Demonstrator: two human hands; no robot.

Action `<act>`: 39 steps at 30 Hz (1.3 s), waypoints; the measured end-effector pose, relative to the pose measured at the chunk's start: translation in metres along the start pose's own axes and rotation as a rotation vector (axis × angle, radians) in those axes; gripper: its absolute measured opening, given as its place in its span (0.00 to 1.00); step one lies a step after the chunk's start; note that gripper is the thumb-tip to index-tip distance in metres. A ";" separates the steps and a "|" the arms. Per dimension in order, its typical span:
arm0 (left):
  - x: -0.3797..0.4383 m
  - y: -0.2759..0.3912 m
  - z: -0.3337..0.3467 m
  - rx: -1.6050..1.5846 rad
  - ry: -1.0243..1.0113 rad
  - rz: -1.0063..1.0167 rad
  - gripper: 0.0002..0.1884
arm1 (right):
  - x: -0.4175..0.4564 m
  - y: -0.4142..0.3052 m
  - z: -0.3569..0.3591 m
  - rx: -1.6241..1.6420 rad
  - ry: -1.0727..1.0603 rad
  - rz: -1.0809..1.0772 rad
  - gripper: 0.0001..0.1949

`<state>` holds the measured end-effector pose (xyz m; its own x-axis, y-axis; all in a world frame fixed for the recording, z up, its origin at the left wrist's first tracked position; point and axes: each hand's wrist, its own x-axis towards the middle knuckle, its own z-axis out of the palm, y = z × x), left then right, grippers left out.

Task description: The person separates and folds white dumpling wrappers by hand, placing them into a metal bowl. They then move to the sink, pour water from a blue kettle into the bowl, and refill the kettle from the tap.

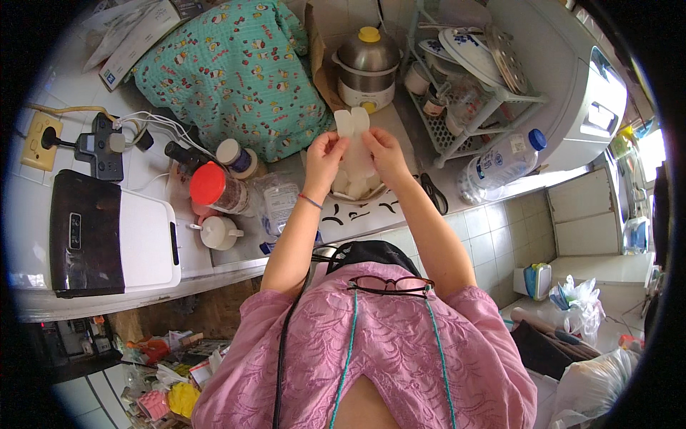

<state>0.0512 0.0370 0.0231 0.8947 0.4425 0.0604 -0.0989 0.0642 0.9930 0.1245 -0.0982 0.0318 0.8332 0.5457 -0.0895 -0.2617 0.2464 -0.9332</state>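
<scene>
Both hands hold a pale, translucent white piece with two long rounded ends [353,124] upright between fingertips; its exact kind is unclear. My left hand [325,160] pinches its left edge, and my right hand [387,155] pinches the right edge. Directly below is a shallow round dish [370,199] with whitish pieces in it, partly hidden by what I hold. Several thin dark curved strips [333,220] show on the white surface in front of the dish. A pair of black-handled scissors [433,193] appears to lie right of my right wrist.
Behind my hands stands a steel-lidded electric steamer [368,69]. A dish rack [471,126] with plates and a large plastic bottle [498,166] are to the right. Leftward are a cloth-covered object [225,75], a red-lidded jar [214,185], a white teapot [218,233] and a power strip [101,147].
</scene>
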 end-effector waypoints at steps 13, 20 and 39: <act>-0.005 -0.011 -0.003 -0.388 -0.195 -0.191 0.08 | -0.002 0.003 -0.012 0.233 -0.180 0.238 0.15; -0.003 -0.018 -0.007 -0.676 -0.239 -0.373 0.07 | -0.008 -0.005 -0.003 0.438 -0.112 0.405 0.12; 0.001 -0.002 0.010 -0.096 0.110 0.116 0.16 | -0.008 0.007 -0.009 -0.545 -0.077 0.069 0.14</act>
<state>0.0568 0.0288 0.0226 0.8225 0.5466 0.1573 -0.2443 0.0897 0.9655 0.1205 -0.1081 0.0233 0.7796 0.6081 -0.1498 -0.0070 -0.2308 -0.9730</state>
